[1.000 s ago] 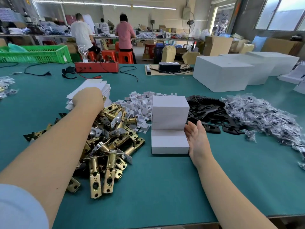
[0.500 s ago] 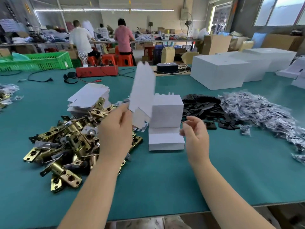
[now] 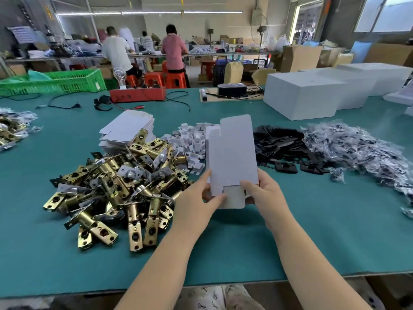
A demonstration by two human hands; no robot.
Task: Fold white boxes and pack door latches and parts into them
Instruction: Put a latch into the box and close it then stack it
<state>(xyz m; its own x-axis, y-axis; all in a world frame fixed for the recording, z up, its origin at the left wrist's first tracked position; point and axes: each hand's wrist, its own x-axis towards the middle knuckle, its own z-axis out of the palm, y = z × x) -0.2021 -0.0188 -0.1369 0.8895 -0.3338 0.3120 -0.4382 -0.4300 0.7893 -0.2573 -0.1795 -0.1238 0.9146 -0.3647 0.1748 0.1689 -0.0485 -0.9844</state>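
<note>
Head view: flat box blank (image 3: 232, 151) held upright above the worktop (image 3: 290, 231) by both our hands. Left hand (image 3: 196, 202) pinches its lower left edge, fingers curled around it; right hand (image 3: 266, 198) grips the lower right corner, thumb in front. We judge this two-sided hold is for popping the blank open into a box. Blank is thin, matte white card with rounded flaps. Brass-coloured metal latches (image 3: 116, 186) lie heaped just left; stack of blanks (image 3: 127, 128) behind them; black plates (image 3: 281, 148) to the right.

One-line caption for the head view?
Both hands, left hand and right hand, hold a flat white box blank above the table.
</note>
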